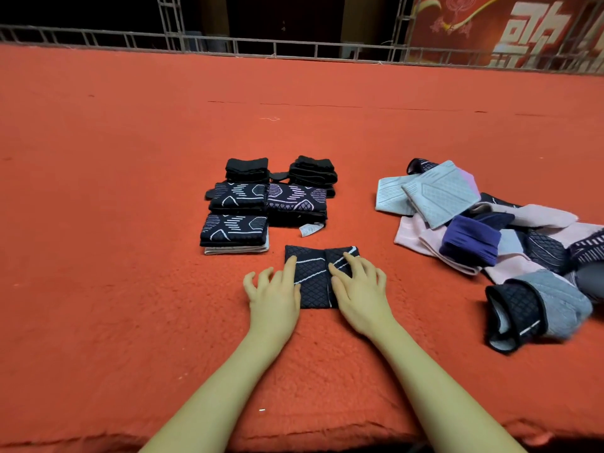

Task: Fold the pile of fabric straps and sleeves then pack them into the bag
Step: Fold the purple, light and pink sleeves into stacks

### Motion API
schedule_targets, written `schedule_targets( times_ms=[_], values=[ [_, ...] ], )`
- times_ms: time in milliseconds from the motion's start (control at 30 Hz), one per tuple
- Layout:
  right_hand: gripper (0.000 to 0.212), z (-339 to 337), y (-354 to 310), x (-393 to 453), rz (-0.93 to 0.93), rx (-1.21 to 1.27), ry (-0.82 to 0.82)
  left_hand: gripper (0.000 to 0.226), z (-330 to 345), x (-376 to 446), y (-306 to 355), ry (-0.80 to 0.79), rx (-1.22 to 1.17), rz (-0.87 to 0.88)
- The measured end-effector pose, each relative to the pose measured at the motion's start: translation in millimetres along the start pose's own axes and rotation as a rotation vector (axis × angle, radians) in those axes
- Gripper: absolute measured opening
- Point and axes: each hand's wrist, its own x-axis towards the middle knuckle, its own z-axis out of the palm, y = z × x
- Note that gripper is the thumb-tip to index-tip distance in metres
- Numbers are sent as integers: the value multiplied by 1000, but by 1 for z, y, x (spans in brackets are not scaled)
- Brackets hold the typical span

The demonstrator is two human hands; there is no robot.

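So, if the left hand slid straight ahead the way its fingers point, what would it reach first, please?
Probably the folded dark patterned sleeve stack with a pale layer beneath, just beyond the left hand; only red carpet lies between, though depth is uncertain.

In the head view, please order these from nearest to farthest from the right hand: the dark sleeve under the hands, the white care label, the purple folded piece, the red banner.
1. Dark sleeve: under the right hand.
2. White care label: just beyond, left.
3. Purple folded piece: right, in the unfolded pile.
4. Red banner: far back, right.
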Motion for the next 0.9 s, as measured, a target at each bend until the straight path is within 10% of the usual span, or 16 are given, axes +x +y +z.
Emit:
schedule_targets(
  times_ms=[167,333,500,667,900],
  values=[
    [43,7,3,-6,3,32,228,58,-1,5,3,101,-14,81],
    [49,10,4,-5,27,56,198,49,-13,17,25,100,-353,102],
    [77,-7,9,-8,269,463,311,57,-18,22,56,-350,-1044,-47],
    [61,-8,9,-15,370,459,392,46,-6,24,55,-358,-832,24],
    [23,0,14,-15,392,302,327,53,-1,42,35,-757,-155,204]
  ],
)
